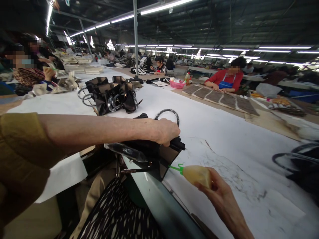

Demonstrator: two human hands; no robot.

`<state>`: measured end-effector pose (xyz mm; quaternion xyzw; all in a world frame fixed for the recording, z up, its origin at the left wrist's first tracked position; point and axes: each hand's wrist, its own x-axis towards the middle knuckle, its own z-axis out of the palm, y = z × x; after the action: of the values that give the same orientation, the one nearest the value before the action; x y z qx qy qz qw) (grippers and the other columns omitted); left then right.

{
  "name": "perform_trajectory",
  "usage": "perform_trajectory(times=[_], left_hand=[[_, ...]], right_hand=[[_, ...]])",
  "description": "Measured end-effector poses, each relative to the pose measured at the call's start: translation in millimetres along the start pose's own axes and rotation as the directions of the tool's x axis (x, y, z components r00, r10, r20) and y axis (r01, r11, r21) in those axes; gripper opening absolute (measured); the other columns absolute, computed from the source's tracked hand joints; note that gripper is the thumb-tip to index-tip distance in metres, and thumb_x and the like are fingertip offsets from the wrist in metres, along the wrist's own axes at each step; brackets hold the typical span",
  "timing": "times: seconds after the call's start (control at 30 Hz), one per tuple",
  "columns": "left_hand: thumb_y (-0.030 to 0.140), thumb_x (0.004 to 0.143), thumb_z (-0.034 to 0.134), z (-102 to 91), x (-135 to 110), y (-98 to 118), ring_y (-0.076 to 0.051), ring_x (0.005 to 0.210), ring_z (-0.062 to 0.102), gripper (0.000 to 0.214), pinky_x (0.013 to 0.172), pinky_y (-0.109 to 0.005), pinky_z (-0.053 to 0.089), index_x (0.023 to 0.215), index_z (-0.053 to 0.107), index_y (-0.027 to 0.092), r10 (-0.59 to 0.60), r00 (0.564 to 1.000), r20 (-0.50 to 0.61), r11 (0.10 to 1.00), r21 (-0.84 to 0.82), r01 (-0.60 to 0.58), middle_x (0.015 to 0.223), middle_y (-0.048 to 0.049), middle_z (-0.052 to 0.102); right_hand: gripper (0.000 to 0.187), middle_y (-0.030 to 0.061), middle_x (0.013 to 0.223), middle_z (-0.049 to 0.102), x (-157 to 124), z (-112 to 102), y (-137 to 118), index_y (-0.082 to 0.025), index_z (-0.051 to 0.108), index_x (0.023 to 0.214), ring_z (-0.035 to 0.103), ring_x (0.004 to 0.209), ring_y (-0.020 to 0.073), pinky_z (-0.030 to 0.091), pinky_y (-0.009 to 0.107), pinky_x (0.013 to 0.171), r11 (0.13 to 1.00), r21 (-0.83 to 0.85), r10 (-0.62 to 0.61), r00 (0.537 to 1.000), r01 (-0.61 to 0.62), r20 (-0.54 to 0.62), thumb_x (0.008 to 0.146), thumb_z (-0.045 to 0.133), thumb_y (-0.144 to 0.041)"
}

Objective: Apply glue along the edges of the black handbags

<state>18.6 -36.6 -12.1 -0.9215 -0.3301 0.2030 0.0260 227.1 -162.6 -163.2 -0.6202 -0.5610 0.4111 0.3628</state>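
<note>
My left hand (168, 131) reaches across and is closed on a black handbag (149, 151) at the table's near edge, its fingers partly hidden behind the knuckles. A round ring handle (171, 114) wrapped in clear film stands up behind that hand. Brown lining shows at the bag's right end. In my right hand (216, 186) is a glue bottle (196, 175) with yellowish contents, held on its side. Its thin green nozzle points left, and the tip is at the bag's lining; whether it touches I cannot tell.
Several black bags (112, 94) with ring handles stand at the far left of the white-covered table (211, 132). Another dark bag (304, 166) lies at the right edge. Across the table a person in red (235, 79) works beside brown panels (216, 96). A pink basket (177, 83) is further back.
</note>
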Motion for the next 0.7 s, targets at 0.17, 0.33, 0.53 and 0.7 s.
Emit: perform_trajectory(times=[0.17,0.33,0.53,0.7], left_hand=[[0.026,0.069,0.063,6.7,-6,-6,-0.027,0.078,0.063,0.021,0.062,-0.031,0.046,0.085,0.066,0.013,-0.009,0.99,-0.138,0.999,0.051,0.016,0.082,-0.0125,0.066],[0.027,0.072,0.06,7.2,-8,-9,-0.026,0.08,0.062,0.021,0.065,-0.032,0.045,0.086,0.063,0.011,-0.059,0.977,-0.207,0.992,0.102,0.081,0.085,-0.0135,0.066],[0.021,0.075,0.057,24.5,-11,-5,-0.027,0.081,0.061,0.015,0.07,-0.035,0.045,0.084,0.062,0.01,-0.021,0.937,-0.349,0.988,0.135,0.072,0.086,-0.0135,0.065],[0.017,0.071,0.06,19.9,-15,-5,-0.025,0.08,0.061,0.013,0.07,-0.033,0.044,0.083,0.063,0.012,-0.001,0.96,-0.28,0.998,0.058,0.018,0.082,-0.0125,0.065]], right_hand=[[0.034,-0.0033,0.076,0.061,4,1,-9,-0.023,0.053,0.098,0.056,0.069,0.0202,0.043,0.027,0.059,0.996,0.082,-0.023,0.998,0.027,-0.053,0.073,0.064,-0.043],[0.034,-0.0043,0.076,0.061,13,1,-21,-0.023,0.052,0.099,0.054,0.069,0.0188,0.042,0.026,0.058,0.994,0.086,-0.061,0.993,0.07,-0.105,0.073,0.064,-0.04],[0.037,-0.0034,0.077,0.062,16,4,-28,-0.022,0.053,0.101,0.055,0.069,0.0192,0.043,0.025,0.057,0.994,0.105,-0.026,0.993,0.038,-0.111,0.071,0.064,-0.041],[0.036,-0.0033,0.074,0.061,12,1,-28,-0.022,0.053,0.099,0.055,0.067,0.0196,0.043,0.026,0.054,0.998,0.059,-0.029,0.993,0.036,-0.114,0.071,0.064,-0.042]])
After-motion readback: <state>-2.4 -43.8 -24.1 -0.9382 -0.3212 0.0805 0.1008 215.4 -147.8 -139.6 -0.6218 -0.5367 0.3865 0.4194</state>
